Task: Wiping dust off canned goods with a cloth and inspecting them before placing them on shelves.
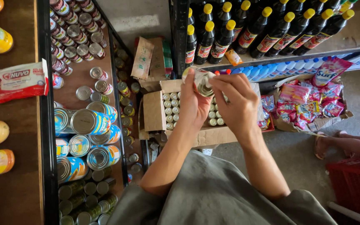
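Observation:
My left hand (193, 104) grips a small tin can (201, 81), held tilted so its metal end faces up. My right hand (237, 100) rests its fingertips on the same can from the right side. Both hands hover over an open cardboard box (155, 110) on the floor, filled with several small cans standing upright.
A wooden shelf (84, 71) at left carries rows of small cans and larger blue cans (90, 121) lying on their sides. Dark bottles with yellow caps (246, 29) fill a shelf ahead. A box of pink sachets (309, 104) lies at right, near a person's foot (330, 143) and a red basket (357, 185).

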